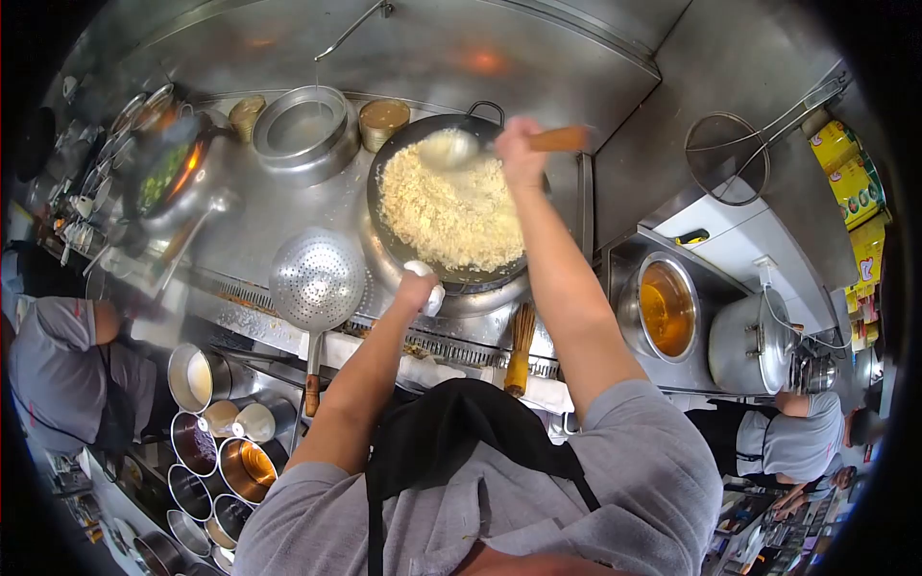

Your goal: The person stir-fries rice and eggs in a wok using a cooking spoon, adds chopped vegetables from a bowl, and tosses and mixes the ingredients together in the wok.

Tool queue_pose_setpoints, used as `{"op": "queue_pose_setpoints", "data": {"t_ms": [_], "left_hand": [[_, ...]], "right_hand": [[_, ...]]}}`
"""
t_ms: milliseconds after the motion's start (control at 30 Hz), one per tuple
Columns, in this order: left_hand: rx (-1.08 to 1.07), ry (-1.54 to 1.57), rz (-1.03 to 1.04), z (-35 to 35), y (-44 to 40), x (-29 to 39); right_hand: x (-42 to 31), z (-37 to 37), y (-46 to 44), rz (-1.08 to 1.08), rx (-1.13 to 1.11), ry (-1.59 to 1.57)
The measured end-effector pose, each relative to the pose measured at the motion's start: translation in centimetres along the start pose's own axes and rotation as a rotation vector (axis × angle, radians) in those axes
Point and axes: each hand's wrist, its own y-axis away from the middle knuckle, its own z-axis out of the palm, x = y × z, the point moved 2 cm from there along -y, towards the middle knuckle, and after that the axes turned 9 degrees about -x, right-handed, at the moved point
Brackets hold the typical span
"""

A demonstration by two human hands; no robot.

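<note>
A dark wok (382, 152) on the stove holds a heap of pale yellow fried rice (447, 216). My right hand (521, 154) is wrapped round the wooden-handled ladle (449, 149), whose bowl lies at the far left part of the rice. The ladle and hand are slightly smeared by motion. My left hand (416, 288) grips a folded white cloth (435, 300) at the wok's near edge. Whether a wok handle sits under the cloth is hidden. A perforated skimmer (317, 278) lies left of my left hand.
A bamboo brush (521, 350) rests at the stove's front edge. Steel pots (305, 134) stand at the back left; a bowl of amber liquid (667, 307) and a lidded pot (749, 346) at right. A wire strainer (727, 158) hangs there. Co-workers stand at both sides.
</note>
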Motion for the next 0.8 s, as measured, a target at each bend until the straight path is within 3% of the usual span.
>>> {"op": "queue_pose_setpoints", "data": {"t_ms": [67,167,233,300,367,400,433,500,567,633,700,767,800], "left_hand": [[0.013,-0.003,0.014,-0.9,-1.2,0.0],[-0.144,-0.180,0.242,-0.9,-2.8,-2.4],[-0.075,0.215,-0.009,-0.4,-0.7,-0.7],[-0.114,0.243,-0.042,-0.3,-1.5,-1.5],[-0.143,0.255,-0.063,-0.8,-1.7,-2.0],[-0.194,0.158,-0.004,-1.3,-1.8,-1.7],[-0.188,0.191,-0.064,-1.1,-1.0,-1.1],[-0.178,0.229,-0.117,-1.1,-0.1,0.1],[-0.153,0.246,-0.065,-1.1,0.3,0.0],[-0.211,0.177,0.026,-0.8,-1.8,-2.6],[-0.262,0.101,0.133,-0.8,-1.6,-2.2],[-0.222,0.165,0.239,-0.7,0.4,-2.4],[-0.224,0.191,0.298,-0.8,2.3,-2.3]], "right_hand": [[0.9,1.3,-1.9,0.130,-0.118,0.006],[-7.8,4.5,-4.9,0.178,-0.211,0.058],[-8.1,4.7,-3.7,0.105,-0.263,-0.033],[-3.7,4.2,-0.5,-0.115,-0.174,-0.188],[-0.7,4.3,0.6,-0.090,-0.154,-0.102],[-1.3,4.8,-0.6,0.055,-0.193,-0.014],[-2.3,5.1,-1.3,0.209,-0.226,0.083],[-8.7,7.2,-2.3,0.186,-0.253,0.039],[-10.7,7.4,-1.3,0.040,-0.339,-0.092],[-6.6,6.0,1.7,0.034,-0.352,-0.293],[-4.2,6.1,5.6,0.083,-0.305,-0.189],[-4.7,3.7,4.4,0.158,-0.113,-0.166],[-9.7,3.9,2.7,0.100,-0.076,-0.136]]}}
